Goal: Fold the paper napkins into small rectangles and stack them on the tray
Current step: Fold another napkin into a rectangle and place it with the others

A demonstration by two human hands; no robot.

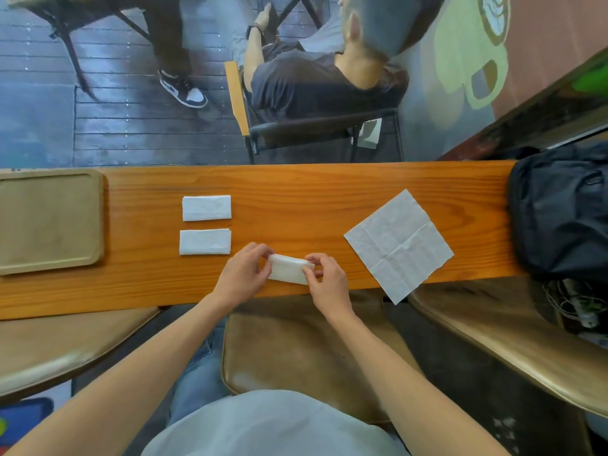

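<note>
A partly folded white napkin (287,270) is held just above the wooden counter near its front edge. My left hand (244,276) pinches its left end and my right hand (326,280) pinches its right end. Two folded napkin rectangles lie side by side to the left, one farther (206,208) and one nearer (205,242). An unfolded square napkin (398,245) lies flat to the right, one corner hanging over the front edge. The tan tray (98,222) sits at the far left with nothing on it.
The narrow wooden counter (296,182) runs left to right. A black bag (559,209) rests on its right end. Brown padded stools (296,353) stand below the counter. Beyond the counter a person sits on a chair (316,126).
</note>
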